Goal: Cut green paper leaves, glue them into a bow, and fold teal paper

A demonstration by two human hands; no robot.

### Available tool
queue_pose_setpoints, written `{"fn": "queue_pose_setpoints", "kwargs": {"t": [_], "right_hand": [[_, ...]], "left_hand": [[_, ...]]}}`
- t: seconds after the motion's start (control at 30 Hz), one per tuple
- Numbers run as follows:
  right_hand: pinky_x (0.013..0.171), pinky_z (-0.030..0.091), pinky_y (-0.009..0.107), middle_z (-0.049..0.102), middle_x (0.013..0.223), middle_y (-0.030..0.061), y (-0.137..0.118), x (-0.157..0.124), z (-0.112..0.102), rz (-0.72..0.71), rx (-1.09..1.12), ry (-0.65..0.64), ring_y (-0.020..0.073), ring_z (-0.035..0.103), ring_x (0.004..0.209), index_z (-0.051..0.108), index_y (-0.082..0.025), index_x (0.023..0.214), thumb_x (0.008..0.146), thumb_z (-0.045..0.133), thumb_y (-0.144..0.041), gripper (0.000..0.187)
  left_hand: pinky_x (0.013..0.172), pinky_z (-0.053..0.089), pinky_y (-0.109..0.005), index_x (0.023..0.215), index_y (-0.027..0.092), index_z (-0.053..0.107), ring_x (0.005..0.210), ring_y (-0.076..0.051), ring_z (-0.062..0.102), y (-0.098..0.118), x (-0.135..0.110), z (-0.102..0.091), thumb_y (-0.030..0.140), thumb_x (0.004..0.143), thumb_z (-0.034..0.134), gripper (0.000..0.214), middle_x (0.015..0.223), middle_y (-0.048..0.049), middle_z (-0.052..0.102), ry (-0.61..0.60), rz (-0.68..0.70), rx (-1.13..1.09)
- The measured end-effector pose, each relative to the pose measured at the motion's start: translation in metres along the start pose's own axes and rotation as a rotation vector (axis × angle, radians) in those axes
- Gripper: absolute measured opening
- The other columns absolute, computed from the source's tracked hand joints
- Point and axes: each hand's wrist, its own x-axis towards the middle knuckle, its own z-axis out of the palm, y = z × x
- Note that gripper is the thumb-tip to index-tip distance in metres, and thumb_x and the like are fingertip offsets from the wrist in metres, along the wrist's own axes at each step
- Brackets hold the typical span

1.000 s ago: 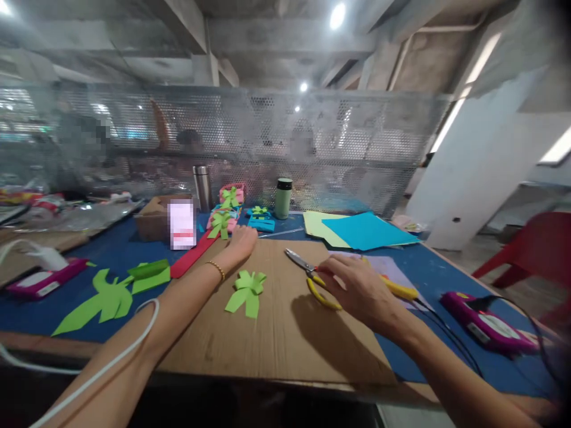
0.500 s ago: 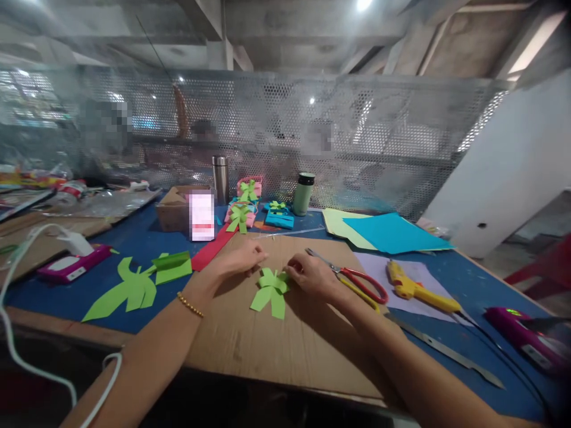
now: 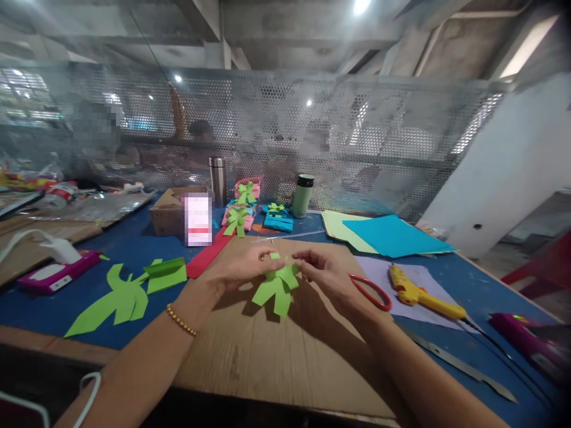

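A green paper bow [image 3: 277, 289] hangs just above the brown cardboard sheet [image 3: 285, 356], held between both my hands. My left hand [image 3: 241, 268] pinches its left loop, and my right hand [image 3: 325, 271] pinches its right loop, fingers closed. Red-handled scissors [image 3: 372, 291] lie on the cardboard right behind my right wrist. A yellow glue gun [image 3: 419, 292] rests on lilac paper farther right.
Green paper offcuts [image 3: 122, 294] lie at left on the blue mat. Small gift boxes with green bows [image 3: 238, 211], a steel flask [image 3: 217, 180], a green tumbler [image 3: 302, 195] and a cardboard box [image 3: 169, 208] stand at the back. Coloured sheets [image 3: 388, 235], a metal ruler [image 3: 459, 364] and pink devices [image 3: 57, 272] lie around.
My right hand left the scissors and came to the green bow. Both hands took hold of the bow and lifted it off the cardboard.
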Motion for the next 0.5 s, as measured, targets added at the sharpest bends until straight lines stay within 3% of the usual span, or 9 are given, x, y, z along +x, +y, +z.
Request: {"fn": "queue_pose_setpoints", "kwargs": {"t": [0.1, 0.17, 0.33, 0.5], "right_hand": [[0.065, 0.047, 0.028, 0.069, 0.084, 0.0043, -0.004, -0.004, -0.006, -0.016, 0.124, 0.029, 0.0154, 0.060, 0.072, 0.069, -0.016, 0.092, 0.084, 0.059, -0.031, 0.019], [0.065, 0.047, 0.028, 0.068, 0.082, 0.0031, -0.002, -0.003, -0.008, -0.012, 0.137, 0.062, 0.0154, 0.060, 0.071, 0.069, -0.017, 0.091, 0.082, 0.061, -0.031, 0.018], [0.066, 0.047, 0.029, 0.068, 0.080, 0.0027, 0.003, -0.001, -0.007, -0.034, 0.085, 0.066, 0.0164, 0.060, 0.073, 0.068, -0.018, 0.087, 0.083, 0.060, -0.032, 0.017], [0.074, 0.049, 0.031, 0.068, 0.086, 0.0038, -0.001, -0.003, -0.006, -0.095, -0.020, 0.109, 0.0185, 0.062, 0.081, 0.068, -0.019, 0.089, 0.089, 0.054, -0.036, 0.022]], "left_hand": [[0.068, 0.050, -0.025, 0.103, 0.014, 0.065, 0.080, -0.016, 0.066, 0.000, 0.000, 0.011, 0.030, 0.072, 0.078, 0.038, 0.094, -0.0088, 0.069, -0.062, -0.046, -0.222], [0.069, 0.052, -0.026, 0.104, 0.012, 0.066, 0.079, -0.017, 0.068, -0.003, 0.001, 0.017, 0.025, 0.069, 0.078, 0.039, 0.097, -0.0108, 0.071, -0.044, -0.091, -0.272], [0.047, 0.048, -0.025, 0.099, 0.012, 0.066, 0.054, -0.016, 0.065, -0.009, 0.003, 0.025, 0.023, 0.069, 0.069, 0.032, 0.079, -0.0088, 0.071, 0.054, -0.162, -0.192], [0.040, 0.044, -0.023, 0.095, 0.015, 0.063, 0.042, -0.014, 0.058, -0.009, 0.002, 0.032, 0.018, 0.067, 0.061, 0.028, 0.063, -0.0035, 0.066, 0.085, -0.148, -0.151]]}}
